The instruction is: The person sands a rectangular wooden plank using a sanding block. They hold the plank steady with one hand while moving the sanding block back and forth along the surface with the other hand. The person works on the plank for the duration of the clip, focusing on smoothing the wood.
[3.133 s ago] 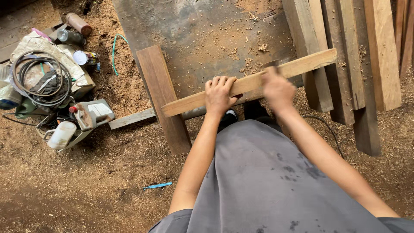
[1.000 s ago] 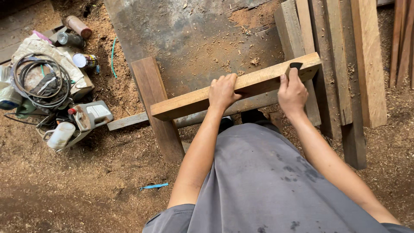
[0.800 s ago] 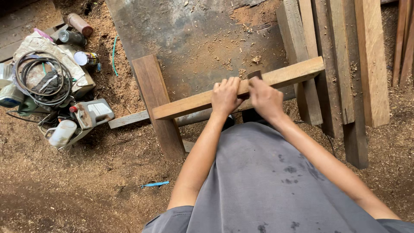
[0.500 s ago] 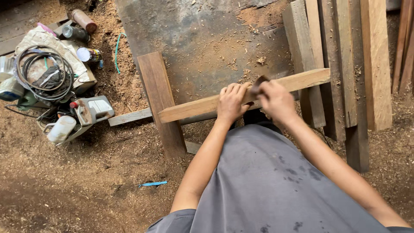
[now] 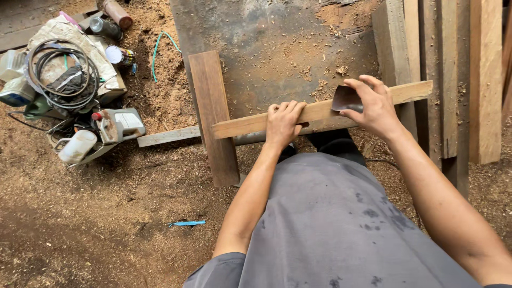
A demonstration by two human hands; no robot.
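Fingers of the left hand curl over the far edge of the pale wooden strip, knuckles up, clamping it in place. The right hand has its fingers closed on a folded piece of dark sandpaper (or some similar abrasive sheet; the surface is too small to tell), pressing it against the top face of the strip.

The strip lies crosswise in front of the person. Its left end rests on the dark upright plank, and its right end reaches the stack of boards. Beyond the strip lies a grey metal sheet dusted with shavings. Just under the strip's near edge runs a thinner grey bar that sticks out to the left of the dark plank.

Half a second ago the right hand sat close against the left, near the middle of the strip. Now it stands well out toward the strip's right end, while the left hand has kept its grip at nearly the same spot. A second ago the right hand was also far out to the right, so I judge this a back-and-forth rubbing along the strip's length, with the work still under way.

Well left of the strip, on the sawdust floor, lie a coil of cable, a white jug and some cans.
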